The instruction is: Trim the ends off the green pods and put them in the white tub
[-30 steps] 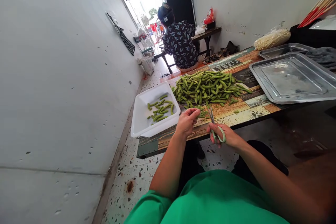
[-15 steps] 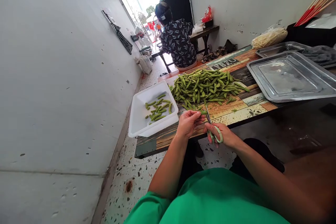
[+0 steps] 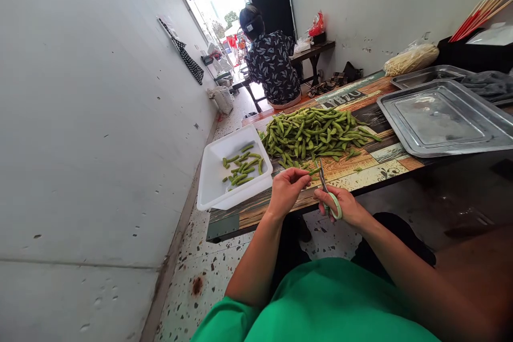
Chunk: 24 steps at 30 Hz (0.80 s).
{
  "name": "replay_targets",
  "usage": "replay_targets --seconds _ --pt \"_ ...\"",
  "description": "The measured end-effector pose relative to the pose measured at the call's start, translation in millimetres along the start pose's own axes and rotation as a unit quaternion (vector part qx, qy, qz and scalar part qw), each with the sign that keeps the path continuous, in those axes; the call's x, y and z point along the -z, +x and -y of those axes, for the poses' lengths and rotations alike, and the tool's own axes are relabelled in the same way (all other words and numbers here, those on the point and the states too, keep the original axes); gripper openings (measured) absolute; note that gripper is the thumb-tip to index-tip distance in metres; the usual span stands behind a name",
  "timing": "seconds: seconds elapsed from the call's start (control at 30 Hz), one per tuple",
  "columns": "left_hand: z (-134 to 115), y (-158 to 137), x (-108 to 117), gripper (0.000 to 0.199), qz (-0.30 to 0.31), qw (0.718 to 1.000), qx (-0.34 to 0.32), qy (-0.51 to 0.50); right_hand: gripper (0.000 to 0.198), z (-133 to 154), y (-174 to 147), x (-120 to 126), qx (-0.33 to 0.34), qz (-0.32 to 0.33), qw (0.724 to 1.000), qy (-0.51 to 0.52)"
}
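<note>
Between the thumb and fingers of my left hand [image 3: 287, 188] is a green edamame pod [image 3: 315, 171], its free end pointing right. My right hand [image 3: 340, 204] grips scissors [image 3: 335, 206] with pale green handles. The blades point up and away, right at the pod's free end. Just beyond my hands, a large heap of edamame pods [image 3: 316, 131] lies on the table. To the left, a white plastic tub [image 3: 212, 171] holds several loose pods on its bottom.
The patchwork-patterned table [image 3: 395, 168] carries a metal tray [image 3: 441, 117] at right, with a second tray behind it. A bag of pale sticks [image 3: 412, 59] lies farther back. A person [image 3: 270, 64] sits at the far end, facing away. A white wall [image 3: 92, 117] runs along the left.
The pod in my left hand has tilted, its free end now angled up. My right hand and the scissors have shifted slightly right. The heap and tub look the same.
</note>
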<state>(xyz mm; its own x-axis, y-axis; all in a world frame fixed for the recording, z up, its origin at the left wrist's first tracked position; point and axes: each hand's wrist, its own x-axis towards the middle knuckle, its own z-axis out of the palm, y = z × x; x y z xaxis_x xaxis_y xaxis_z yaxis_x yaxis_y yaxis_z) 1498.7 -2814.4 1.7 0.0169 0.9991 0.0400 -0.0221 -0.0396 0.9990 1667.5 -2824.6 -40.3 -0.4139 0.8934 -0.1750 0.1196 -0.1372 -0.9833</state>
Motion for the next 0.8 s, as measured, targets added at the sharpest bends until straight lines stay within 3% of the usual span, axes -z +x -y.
replay_targets --seconds 0.23,0.67,0.73,0.8 --pt "-1.5 -4.5 -2.2 0.005 -0.063 0.977 -0.103 0.174 0.053 4.2 -3.0 -0.5 0.003 0.005 1.0 -0.008" --pt "-12.9 -10.6 -0.4 0.012 -0.011 0.943 -0.134 0.306 0.053 -1.3 -2.8 -0.8 -0.032 -0.009 0.999 0.005" --pt "-19.6 -12.1 6.7 0.01 -0.043 0.929 -0.144 0.34 0.054 -2.4 -2.2 -1.4 -0.037 -0.001 0.999 0.014" --pt "-29.5 -12.2 20.6 0.008 -0.131 0.901 -0.164 0.38 0.057 -3.9 -0.3 -1.5 -0.047 0.013 0.998 0.033"
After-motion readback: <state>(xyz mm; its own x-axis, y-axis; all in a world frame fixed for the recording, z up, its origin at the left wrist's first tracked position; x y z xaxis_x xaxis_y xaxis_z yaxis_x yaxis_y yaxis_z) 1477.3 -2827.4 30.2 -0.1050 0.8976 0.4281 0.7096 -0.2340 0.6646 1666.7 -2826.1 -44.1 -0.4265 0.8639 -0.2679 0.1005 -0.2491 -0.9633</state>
